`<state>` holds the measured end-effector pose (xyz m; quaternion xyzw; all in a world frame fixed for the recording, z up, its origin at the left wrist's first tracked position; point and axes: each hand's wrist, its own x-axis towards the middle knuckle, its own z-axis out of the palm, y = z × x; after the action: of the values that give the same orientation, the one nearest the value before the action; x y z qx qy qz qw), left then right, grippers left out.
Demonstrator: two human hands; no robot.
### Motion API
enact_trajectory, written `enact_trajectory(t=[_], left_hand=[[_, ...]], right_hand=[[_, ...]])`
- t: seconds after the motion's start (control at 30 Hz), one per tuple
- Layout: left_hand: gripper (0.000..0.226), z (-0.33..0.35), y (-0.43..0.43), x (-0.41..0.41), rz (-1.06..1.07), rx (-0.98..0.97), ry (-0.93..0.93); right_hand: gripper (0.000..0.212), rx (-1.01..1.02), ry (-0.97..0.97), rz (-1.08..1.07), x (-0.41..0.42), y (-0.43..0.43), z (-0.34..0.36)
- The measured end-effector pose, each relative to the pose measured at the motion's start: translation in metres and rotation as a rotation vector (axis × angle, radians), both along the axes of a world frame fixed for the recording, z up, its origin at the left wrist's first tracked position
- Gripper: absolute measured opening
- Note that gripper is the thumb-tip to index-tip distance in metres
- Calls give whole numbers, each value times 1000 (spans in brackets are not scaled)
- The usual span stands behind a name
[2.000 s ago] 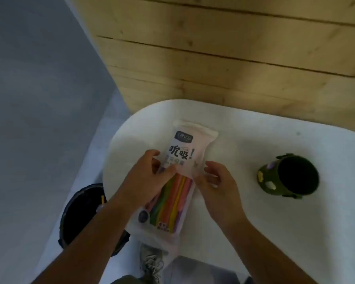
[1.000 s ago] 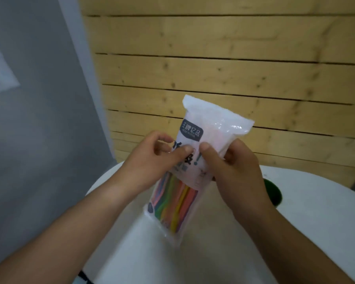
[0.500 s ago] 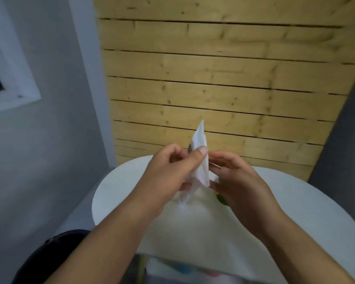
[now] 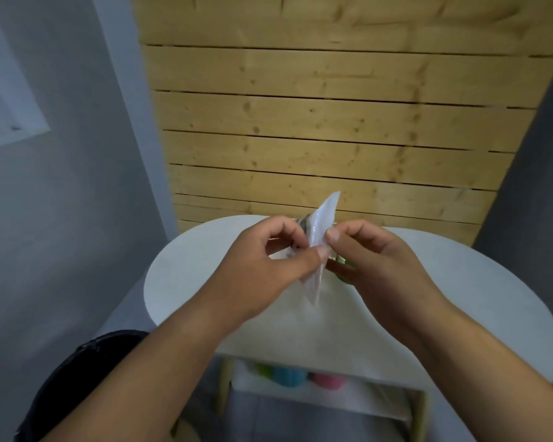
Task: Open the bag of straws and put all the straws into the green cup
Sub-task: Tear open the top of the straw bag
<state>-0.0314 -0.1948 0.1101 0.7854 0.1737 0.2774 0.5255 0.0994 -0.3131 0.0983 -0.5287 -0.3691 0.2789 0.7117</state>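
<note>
I hold the white plastic bag of straws [image 4: 320, 223] edge-on in the air above the white table [image 4: 186, 275]. My left hand [image 4: 262, 266] pinches its near side with thumb and fingers. On the other side my right hand [image 4: 377, 260] pinches it, thumb close to my left thumb. The straws inside are hidden from this angle. Only a sliver of the green cup [image 4: 345, 277] shows under my right hand, on the table behind the bag.
A wooden plank wall [image 4: 332, 122] rises behind the table. A black bin [image 4: 77, 384] stands on the floor at lower left. Under the table's near edge a shelf holds blue [image 4: 289, 376], green and pink objects.
Both hands lifted the bag off the table and turned it from face-on to edge-on. The view tilted upward, and the green cup slipped behind my right hand.
</note>
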Motion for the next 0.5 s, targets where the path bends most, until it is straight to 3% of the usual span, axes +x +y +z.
enact_trajectory(t=[0.5], left_hand=[[12, -10, 8, -1, 16, 26, -24]], right_hand=[[14, -38, -24, 27, 6, 8, -14]])
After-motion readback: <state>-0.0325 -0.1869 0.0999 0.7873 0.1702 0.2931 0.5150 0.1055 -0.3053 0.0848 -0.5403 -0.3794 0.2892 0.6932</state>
